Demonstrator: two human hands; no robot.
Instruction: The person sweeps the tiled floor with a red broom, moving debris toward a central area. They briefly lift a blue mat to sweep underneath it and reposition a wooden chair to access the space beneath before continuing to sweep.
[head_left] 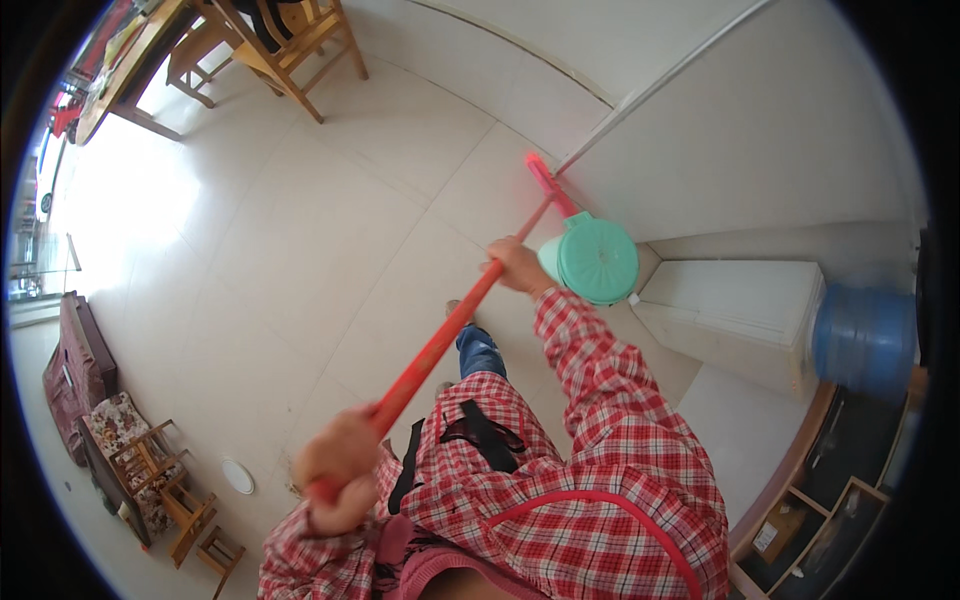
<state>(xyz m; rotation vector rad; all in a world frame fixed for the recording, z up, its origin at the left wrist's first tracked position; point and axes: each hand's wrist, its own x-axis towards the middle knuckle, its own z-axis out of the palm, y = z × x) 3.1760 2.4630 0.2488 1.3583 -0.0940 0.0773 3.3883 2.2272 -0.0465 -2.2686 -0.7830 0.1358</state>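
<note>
A long red-handled broom runs slantwise from low at the left up to the right. My left hand, slightly blurred, is closed around the top end of the handle, close to my body. Further down the shaft, my right hand grips it with the arm stretched forward. The pink broom head is on the floor at the foot of the wall corner; its underside is hidden. Right beside the head stands a bin with a mint-green lid, near my right hand.
A white cabinet and a blue water jug stand at the right, above a dark compartmented shelf. Wooden chairs and a table are at the far left. Small wooden stools and a round white disc lie lower left.
</note>
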